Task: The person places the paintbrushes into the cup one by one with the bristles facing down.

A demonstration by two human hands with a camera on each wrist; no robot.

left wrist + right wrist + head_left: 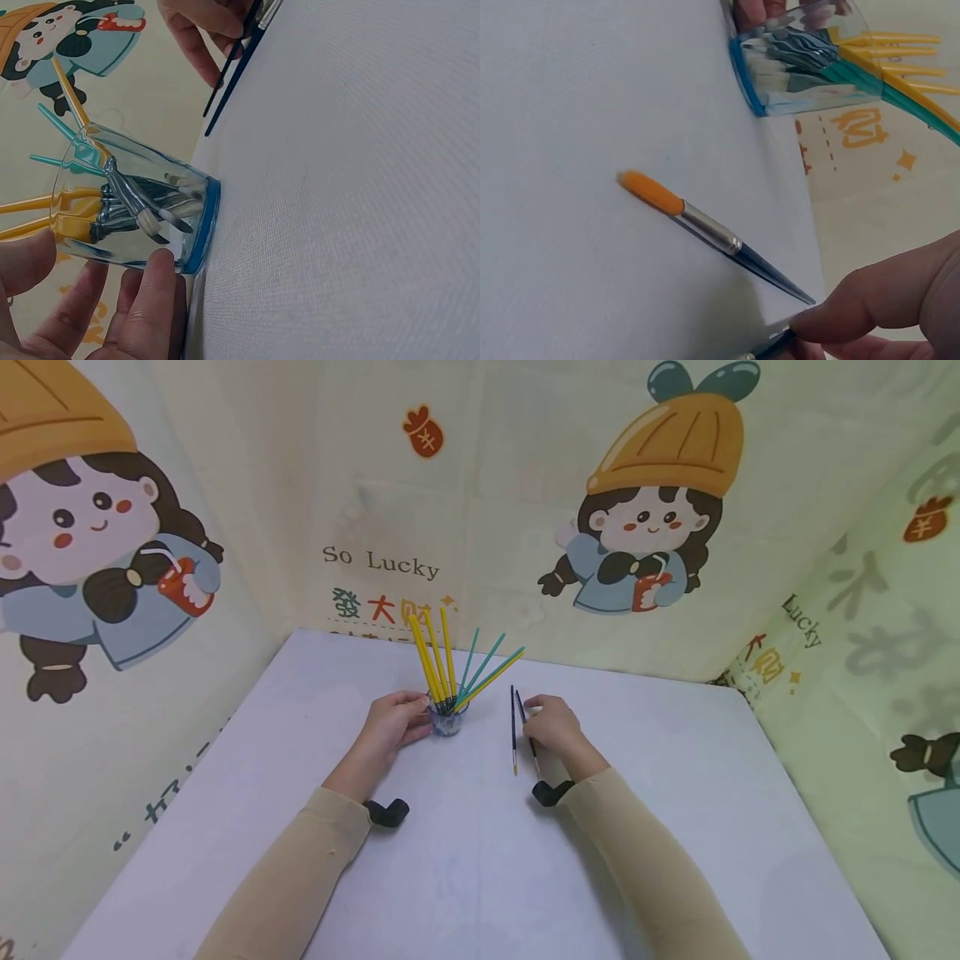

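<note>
My left hand (392, 727) holds a clear plastic cup (447, 727) with a blue base (208, 232); thumb and fingertips rest against its wall. Inside, several paintbrushes (124, 187) stand bristles down, some with yellow handles (429, 660), others with teal ones (487, 658). To the right of the cup, my right hand (555, 724) pinches a dark-handled paintbrush (534, 750) between thumb and fingers. Just left of that hand lies another thin paintbrush (513, 735); its orange bristles (651, 192) and silver ferrule (711, 226) show in the right wrist view.
A white-covered table (450, 877) lies under both hands. Behind it and at the sides hang cream printed cloths (510, 527) with cartoon figures and lettering. Black wrist mounts (387, 813) sit at both sleeve cuffs.
</note>
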